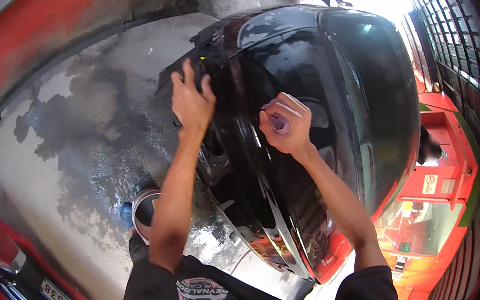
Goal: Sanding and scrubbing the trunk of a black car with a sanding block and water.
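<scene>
A glossy black car (pixel 295 62) fills the middle, its panels reflecting light. Over its body, my right hand (pixel 292 125) is closed in a fist around a crumpled purplish cloth (pixel 278 122), mostly hidden by the fingers. My left hand (pixel 193 102) has its fingers spread and holds nothing. It is at the left edge of the car, beside dark trim; whether it touches the car I cannot tell.
A bucket (pixel 139 213) stands by my foot on the wet, patchy concrete floor (pixel 90 126). At the lower left is a red car (pixel 17 285). A red-orange cabinet (pixel 434 168) with a glass front and a dark metal grille (pixel 446 22) line the right side.
</scene>
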`<state>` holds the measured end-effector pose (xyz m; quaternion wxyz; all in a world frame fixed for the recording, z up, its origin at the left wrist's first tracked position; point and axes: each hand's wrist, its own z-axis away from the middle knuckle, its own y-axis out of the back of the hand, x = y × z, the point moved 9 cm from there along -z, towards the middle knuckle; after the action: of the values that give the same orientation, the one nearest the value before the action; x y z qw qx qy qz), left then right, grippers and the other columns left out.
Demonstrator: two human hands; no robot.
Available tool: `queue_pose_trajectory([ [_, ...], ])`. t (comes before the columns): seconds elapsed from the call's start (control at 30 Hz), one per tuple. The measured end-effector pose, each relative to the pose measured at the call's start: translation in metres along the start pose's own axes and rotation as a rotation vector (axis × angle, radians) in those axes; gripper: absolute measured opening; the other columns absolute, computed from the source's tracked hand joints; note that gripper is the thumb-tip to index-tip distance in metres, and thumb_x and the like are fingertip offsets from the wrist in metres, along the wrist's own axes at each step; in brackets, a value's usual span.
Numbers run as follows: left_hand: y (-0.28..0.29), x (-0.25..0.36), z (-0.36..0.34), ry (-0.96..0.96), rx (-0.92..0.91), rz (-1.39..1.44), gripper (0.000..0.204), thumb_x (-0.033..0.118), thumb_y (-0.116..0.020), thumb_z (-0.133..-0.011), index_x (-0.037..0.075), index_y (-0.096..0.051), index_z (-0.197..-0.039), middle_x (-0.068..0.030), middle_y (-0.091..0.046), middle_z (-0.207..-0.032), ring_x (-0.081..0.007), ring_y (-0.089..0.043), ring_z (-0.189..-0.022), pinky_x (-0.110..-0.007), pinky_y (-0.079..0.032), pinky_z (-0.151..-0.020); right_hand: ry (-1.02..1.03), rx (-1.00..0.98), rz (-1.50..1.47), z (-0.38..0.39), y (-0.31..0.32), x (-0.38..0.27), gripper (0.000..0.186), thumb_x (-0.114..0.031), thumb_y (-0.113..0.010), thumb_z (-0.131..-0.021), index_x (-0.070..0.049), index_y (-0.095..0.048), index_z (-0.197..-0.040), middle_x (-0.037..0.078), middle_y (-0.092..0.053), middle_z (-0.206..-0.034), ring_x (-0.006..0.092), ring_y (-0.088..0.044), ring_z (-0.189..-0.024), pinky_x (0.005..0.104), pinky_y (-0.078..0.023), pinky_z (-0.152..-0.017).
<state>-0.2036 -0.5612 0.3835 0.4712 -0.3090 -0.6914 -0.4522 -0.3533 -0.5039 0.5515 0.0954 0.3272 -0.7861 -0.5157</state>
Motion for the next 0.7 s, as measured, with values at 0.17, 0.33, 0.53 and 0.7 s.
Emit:
queue_pose_trajectory([
  [0.17,-0.007,0.005,0.076,0.061,-0.137,0.144,0.058,0.023,-0.069,-0.094,0.006,-0.049,-0.146,-0.028,-0.054,-0.12,-0.0511,-0.064,-0.096,-0.054,-0.055,-0.075,-0.018,-0.037,0.03,0.006,0.0,0.004,0.011,-0.002,-0.074,-0.072,-0.003,-0.064,-0.072,0.012,-0.063,-0.074,0.0281,-0.061,-0.061,0.0344,-0.046,-0.056],
  [0.33,0.003,-0.003,-0.01,0.01,-0.01,0.031,0.053,0.021,-0.068,-0.095,0.005,-0.052,-0.143,-0.0276,-0.055,-0.116,-0.0508,-0.063,-0.097,-0.055,-0.053,-0.075,-0.015,0.007,-0.012,-0.002,-0.005,-0.001,0.015,-0.006,-0.077,-0.07,-0.006,-0.063,-0.071,0.008,-0.06,-0.073,0.0284,-0.06,-0.063,0.036,-0.048,-0.058],
  [0.53,-0.003,0.007,0.059,-0.01,-0.051,0.143,0.056,0.023,-0.067,-0.095,0.009,-0.05,-0.147,-0.0262,-0.055,-0.116,-0.0501,-0.062,-0.097,-0.053,-0.053,-0.08,-0.019,-0.035,0.017,0.007,0.0,0.004,0.012,0.0,-0.074,-0.073,-0.002,-0.062,-0.071,0.011,-0.063,-0.074,0.0283,-0.061,-0.061,0.0337,-0.046,-0.056],
  [0.7,0.006,-0.005,-0.003,-0.076,0.037,0.098,0.054,0.023,-0.068,-0.095,0.007,-0.052,-0.144,-0.0251,-0.057,-0.11,-0.0471,-0.064,-0.095,-0.052,-0.053,-0.076,-0.007,-0.003,0.002,-0.001,-0.002,-0.002,0.015,-0.006,-0.078,-0.07,-0.006,-0.063,-0.072,0.009,-0.061,-0.075,0.0286,-0.061,-0.064,0.0358,-0.049,-0.058],
])
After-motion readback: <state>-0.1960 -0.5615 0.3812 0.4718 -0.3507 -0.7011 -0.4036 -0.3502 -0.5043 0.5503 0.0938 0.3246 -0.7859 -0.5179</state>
